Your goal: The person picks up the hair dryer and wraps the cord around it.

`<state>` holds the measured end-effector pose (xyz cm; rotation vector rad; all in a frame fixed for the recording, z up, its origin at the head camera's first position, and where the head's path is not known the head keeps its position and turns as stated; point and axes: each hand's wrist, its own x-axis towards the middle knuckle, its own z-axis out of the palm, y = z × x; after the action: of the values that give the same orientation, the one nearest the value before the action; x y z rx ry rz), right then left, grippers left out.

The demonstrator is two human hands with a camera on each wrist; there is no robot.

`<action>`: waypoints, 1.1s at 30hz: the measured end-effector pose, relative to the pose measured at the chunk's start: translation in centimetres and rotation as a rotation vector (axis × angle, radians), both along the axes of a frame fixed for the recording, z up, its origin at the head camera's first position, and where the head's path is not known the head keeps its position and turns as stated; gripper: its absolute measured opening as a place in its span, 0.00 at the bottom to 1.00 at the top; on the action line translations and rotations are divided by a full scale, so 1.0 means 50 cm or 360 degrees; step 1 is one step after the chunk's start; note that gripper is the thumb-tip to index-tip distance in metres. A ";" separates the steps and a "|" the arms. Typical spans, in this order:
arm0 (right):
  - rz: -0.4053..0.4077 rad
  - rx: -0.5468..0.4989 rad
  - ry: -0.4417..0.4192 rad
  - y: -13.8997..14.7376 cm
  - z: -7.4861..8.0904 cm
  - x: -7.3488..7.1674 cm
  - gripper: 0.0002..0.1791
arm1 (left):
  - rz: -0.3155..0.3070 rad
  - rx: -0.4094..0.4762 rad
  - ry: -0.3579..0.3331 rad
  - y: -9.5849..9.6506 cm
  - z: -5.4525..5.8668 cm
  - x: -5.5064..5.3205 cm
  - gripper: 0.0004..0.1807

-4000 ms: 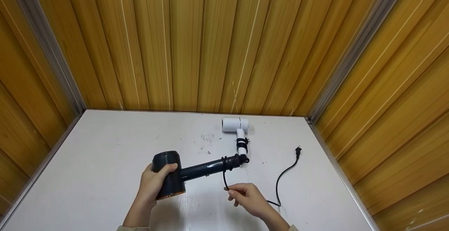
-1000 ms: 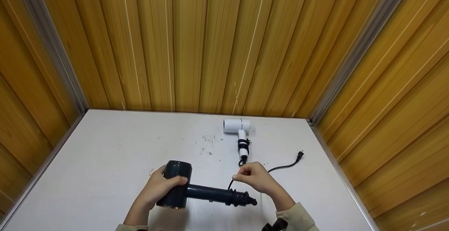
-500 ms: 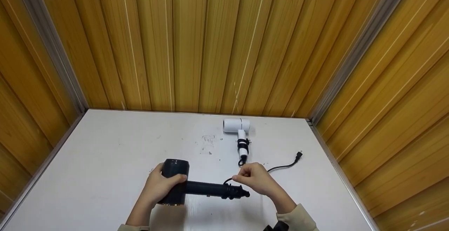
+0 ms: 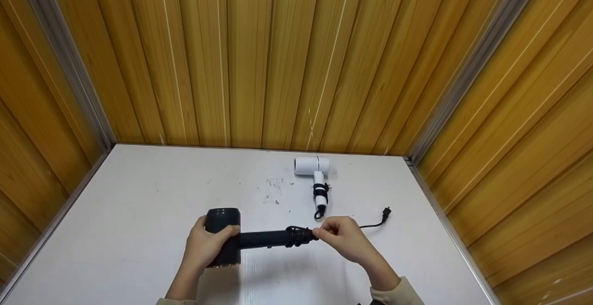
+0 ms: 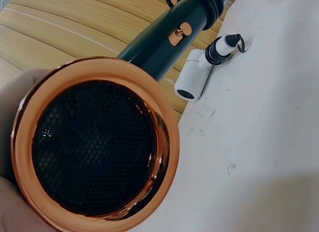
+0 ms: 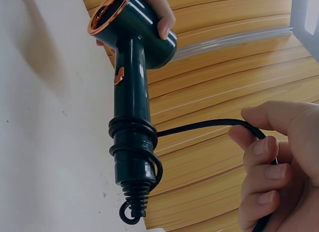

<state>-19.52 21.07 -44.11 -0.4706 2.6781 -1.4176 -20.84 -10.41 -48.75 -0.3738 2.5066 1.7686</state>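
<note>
My left hand [image 4: 204,244] grips the barrel of a dark green hair dryer [image 4: 264,239], holding it above the table with its handle pointing right. In the left wrist view the dryer's copper-rimmed round end [image 5: 167,137] and a copper switch [image 5: 179,34] on the handle show. Black power cord [image 6: 209,123] is looped around the handle's lower end. My right hand [image 4: 345,238] pinches that cord near the handle's tip; in the right wrist view the cord runs from the coils into the curled fingers [image 6: 269,177]. The cord's plug [image 4: 386,213] lies to the right of my right hand.
A white hair dryer [image 4: 311,166], its black cord wound round the handle, lies toward the back of the white table [image 4: 153,193]. Wood-patterned panels [image 4: 259,64] rise behind the table and on both sides.
More cord lies around the green dryer's handle. The dryer has tilted and shifted left, my right hand has moved round to the handle's end, and the plug has been drawn closer.
</note>
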 end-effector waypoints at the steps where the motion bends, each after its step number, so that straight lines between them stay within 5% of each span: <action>1: -0.0004 0.0004 0.0007 0.001 0.002 0.003 0.12 | 0.0008 -0.0001 0.0000 -0.001 -0.001 0.000 0.53; 20: -0.0038 -0.0030 -0.0049 0.003 -0.004 0.075 0.12 | 0.0152 0.0083 0.0037 -0.005 0.002 0.001 0.50; 33: 0.0116 -0.0117 -0.0162 0.008 -0.029 0.083 0.10 | 0.0161 0.0261 0.0019 -0.008 0.013 0.005 0.49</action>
<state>-15.36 21.49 -45.58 -0.4825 2.5107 -1.4819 -20.57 -10.82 -48.11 -0.4890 2.3673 2.0013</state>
